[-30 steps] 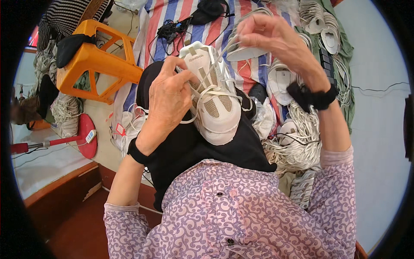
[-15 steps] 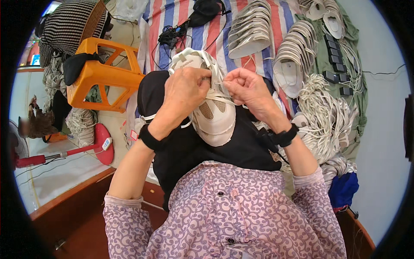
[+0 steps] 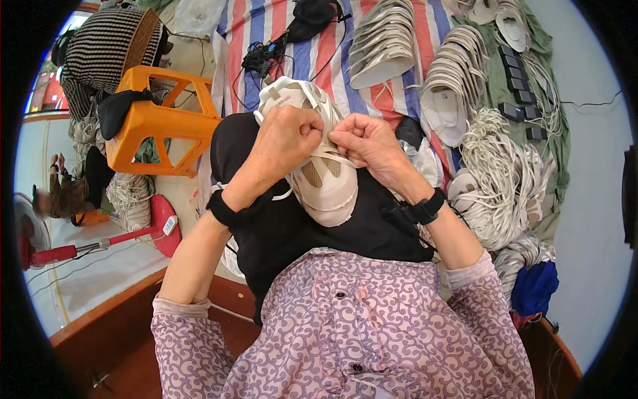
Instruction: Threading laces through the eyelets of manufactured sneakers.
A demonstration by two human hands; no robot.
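A cream shoe upper with beige mesh patches lies on the black cloth over my lap, its toe toward me. A flat white shoelace crosses its front. My left hand is closed at the left side of the lacing, thumb and forefinger pinching the upper's edge; the exact grip is partly hidden by the knuckles. Opposite it, my right hand has thumb and forefinger pressed together on the lace, close to the left fingertips. The fingers cover the lace's tip.
Two stacks of nested shoe uppers stand on a striped sheet. A heap of white laces lies at right, near black boxes. At left are an orange stool and a red-based fan.
My right hand has moved left and slightly down, bringing its pinched fingers near the left hand. The lace end that showed between the hands is now hidden. The shoe upper has shifted slightly left.
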